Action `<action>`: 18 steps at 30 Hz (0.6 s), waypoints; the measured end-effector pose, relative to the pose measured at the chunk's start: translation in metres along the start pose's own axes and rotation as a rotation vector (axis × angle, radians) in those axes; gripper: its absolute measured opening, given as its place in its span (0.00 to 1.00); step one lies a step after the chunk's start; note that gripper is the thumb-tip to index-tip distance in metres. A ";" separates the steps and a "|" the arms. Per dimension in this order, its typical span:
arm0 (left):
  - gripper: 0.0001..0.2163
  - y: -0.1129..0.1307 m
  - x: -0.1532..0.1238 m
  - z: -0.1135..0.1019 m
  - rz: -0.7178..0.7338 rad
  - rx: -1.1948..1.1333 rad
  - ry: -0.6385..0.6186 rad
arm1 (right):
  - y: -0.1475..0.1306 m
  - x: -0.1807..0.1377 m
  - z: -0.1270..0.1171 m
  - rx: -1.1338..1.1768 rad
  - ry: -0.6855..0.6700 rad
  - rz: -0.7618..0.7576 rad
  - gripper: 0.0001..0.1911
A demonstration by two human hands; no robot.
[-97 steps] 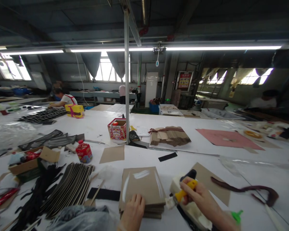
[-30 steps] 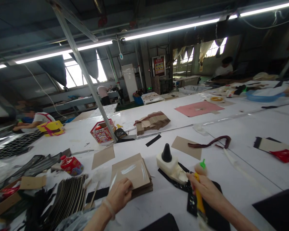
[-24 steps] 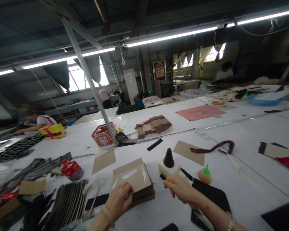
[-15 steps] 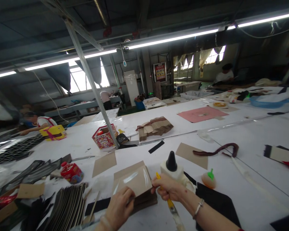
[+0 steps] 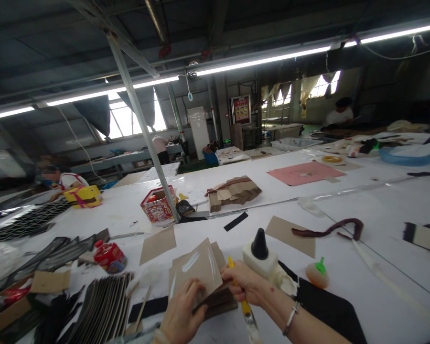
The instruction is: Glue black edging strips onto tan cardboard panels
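My left hand (image 5: 181,313) pinches the near edge of the top brown card sheet (image 5: 195,267) and tilts it up off the card stack (image 5: 220,298); wet glue streaks shine on it. My right hand (image 5: 244,283) is closed round a yellow-handled glue brush (image 5: 244,306), bristles pointing toward me, and its fingers touch the sheet's right edge. Just behind that hand stands a white glue bottle with a black cone cap (image 5: 261,253). A black sheet (image 5: 326,315) lies under my right forearm.
A fanned row of dark card pieces (image 5: 100,308) lies left, with a red jar (image 5: 109,255), a loose brown card (image 5: 157,244) and an open carton (image 5: 7,306). A slanted metal post (image 5: 146,138), red box (image 5: 156,205), small green-capped bottle (image 5: 317,273), brown strap (image 5: 331,228). Other people work at far tables.
My right hand came in from the right with the brush, past the glue bottle, to the card stack. My left hand has lifted the top sheet's near edge. The view shifted slightly.
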State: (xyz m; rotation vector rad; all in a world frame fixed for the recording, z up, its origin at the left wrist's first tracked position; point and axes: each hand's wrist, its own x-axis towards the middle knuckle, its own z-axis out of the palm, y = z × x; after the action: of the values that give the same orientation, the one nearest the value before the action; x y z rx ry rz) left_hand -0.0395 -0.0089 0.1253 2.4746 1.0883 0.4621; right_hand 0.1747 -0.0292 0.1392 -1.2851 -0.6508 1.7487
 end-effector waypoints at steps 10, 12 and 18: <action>0.13 -0.003 0.004 0.007 -0.090 -0.118 0.091 | 0.014 0.004 0.015 0.041 0.075 -0.072 0.08; 0.14 -0.001 0.006 0.007 -0.093 -0.151 0.115 | 0.015 0.005 0.015 0.075 0.067 -0.073 0.08; 0.10 0.001 0.010 0.003 -0.137 -0.268 0.137 | 0.013 0.002 0.015 0.176 0.035 -0.046 0.07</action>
State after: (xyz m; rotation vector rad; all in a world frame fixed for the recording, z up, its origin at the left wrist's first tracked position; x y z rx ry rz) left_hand -0.0306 -0.0027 0.1244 2.1471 1.1561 0.6947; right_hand 0.1557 -0.0326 0.1329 -1.1679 -0.4907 1.7023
